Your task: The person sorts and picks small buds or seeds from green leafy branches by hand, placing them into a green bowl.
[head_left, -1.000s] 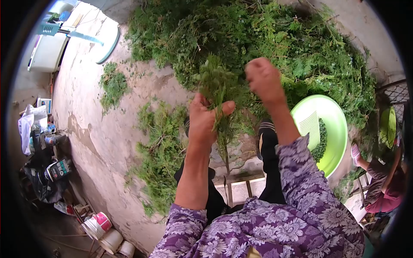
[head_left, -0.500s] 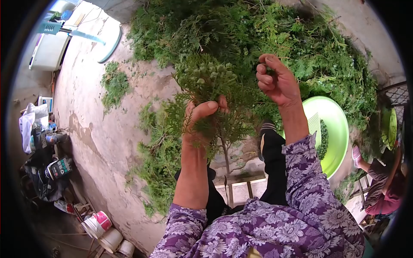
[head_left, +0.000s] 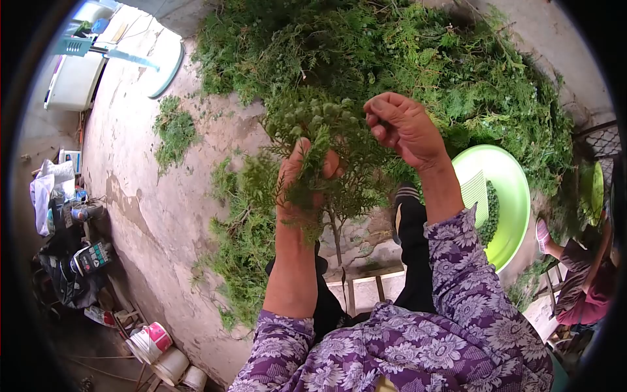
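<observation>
My left hand is closed around a leafy arborvitae branch, held up in front of me with its bare stem hanging down. Pale green cones cluster at the branch's upper part, above my thumb. Just right of these cones is my right hand, its fingers curled and the thumb bent in against them. Whatever it holds, if anything, is hidden. Below and right of that hand, a bright green basin contains many small green cones beside a ribbed green piece.
A large heap of cut green branches covers the floor ahead, and more branches lie left of my legs. A fan base stands at upper left. Buckets and bags line the left wall. Another person sits at far right.
My right hand has moved left and slightly down, closer to the branch's cones. My left hand has shifted its grip, with the thumb now pointing up, and the branch has turned slightly.
</observation>
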Tool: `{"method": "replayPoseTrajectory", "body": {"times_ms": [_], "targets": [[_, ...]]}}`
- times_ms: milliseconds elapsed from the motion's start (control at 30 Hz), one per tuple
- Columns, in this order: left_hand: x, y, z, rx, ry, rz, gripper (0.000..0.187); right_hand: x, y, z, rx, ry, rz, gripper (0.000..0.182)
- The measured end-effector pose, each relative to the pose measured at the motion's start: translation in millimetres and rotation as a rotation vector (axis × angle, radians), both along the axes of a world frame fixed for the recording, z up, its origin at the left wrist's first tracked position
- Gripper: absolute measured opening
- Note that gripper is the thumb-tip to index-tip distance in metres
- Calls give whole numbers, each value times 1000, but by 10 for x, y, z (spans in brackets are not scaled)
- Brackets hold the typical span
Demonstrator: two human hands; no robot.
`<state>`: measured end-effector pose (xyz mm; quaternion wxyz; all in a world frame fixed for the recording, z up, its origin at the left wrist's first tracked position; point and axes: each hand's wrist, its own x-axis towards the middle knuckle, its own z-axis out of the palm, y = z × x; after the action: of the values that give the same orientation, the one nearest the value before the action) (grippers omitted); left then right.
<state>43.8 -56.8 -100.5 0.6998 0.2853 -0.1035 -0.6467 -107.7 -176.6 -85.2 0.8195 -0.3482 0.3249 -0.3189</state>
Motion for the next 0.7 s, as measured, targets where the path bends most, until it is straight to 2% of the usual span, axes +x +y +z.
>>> {"method": "replayPoseTrajectory", "body": {"times_ms": [33,67,133,167,233,367,433,467,533,567,633,667,700], "targets": [[-29,15,-41,-226,36,77,22,15,11,0,-45,80,30,16],[-54,29,6,-227,36,75,22,27,16,-13,-46,79,29,16],[-94,57,134,182,11,232,22,53,30,-55,-73,131,11,16],[-62,45,88,182,11,232,22,71,36,-68,-72,131,10,16],[35,18,-42,204,79,7,18,109,54,-81,-75,38,16,18],[-33,46,103,278,123,124,19,119,95,9,-54,39,87,18],[-39,-2,190,216,-64,32,20,122,111,43,-25,40,104,16],[-34,19,138,216,-64,30,20,111,110,32,-25,40,102,16],[-16,95,-5,238,-727,-10,21,85,96,3,7,-18,105,14],[-34,102,9,237,-727,-12,21,79,88,4,7,-18,104,14],[-100,111,86,104,-888,34,22,67,74,7,14,11,0,12],[-138,128,196,103,-887,34,22,55,60,-15,14,12,0,12],[-183,150,348,140,-734,27,23,38,45,-54,-73,64,11,13]]}}
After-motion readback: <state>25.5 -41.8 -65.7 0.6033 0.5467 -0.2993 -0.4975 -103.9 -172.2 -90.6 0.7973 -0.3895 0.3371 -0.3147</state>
